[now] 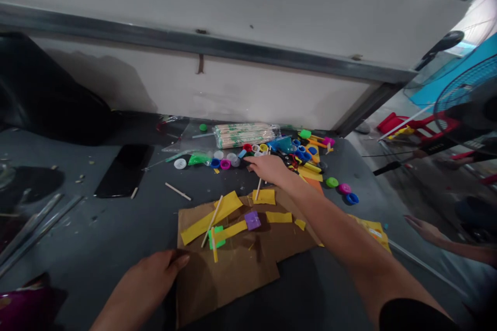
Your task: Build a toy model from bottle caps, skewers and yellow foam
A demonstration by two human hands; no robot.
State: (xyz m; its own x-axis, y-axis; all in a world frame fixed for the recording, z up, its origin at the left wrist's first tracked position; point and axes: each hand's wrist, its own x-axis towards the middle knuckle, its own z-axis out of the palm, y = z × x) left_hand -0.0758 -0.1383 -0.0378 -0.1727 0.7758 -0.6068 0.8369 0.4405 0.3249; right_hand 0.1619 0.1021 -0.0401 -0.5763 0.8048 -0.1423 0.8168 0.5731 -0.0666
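Note:
A piece of brown cardboard (240, 274) with a cut, stepped outline lies in front of me, bearing yellow strips (229, 208), a purple square (252, 220), a green piece (219, 237) and thin wooden sticks (212, 221). My left hand (145, 282) is closed at its left edge, thumb over the board, the other fingers partly hidden. Beyond the board my right hand (269, 169) reaches into a pile of bottle caps (235, 159), fingers bent together with the index finger toward the left. What they hold, if anything, is hidden. Another stick (258, 189) stands out below this hand.
A bag of wooden sticks (246, 134) lies by the wall. At left are a black phone (124, 170) and clear tubes (39, 227). Loose caps (344, 189) and a yellow packet (373, 232) are at right. Another person's hand (425, 227) and a fan (469, 98) are farther right.

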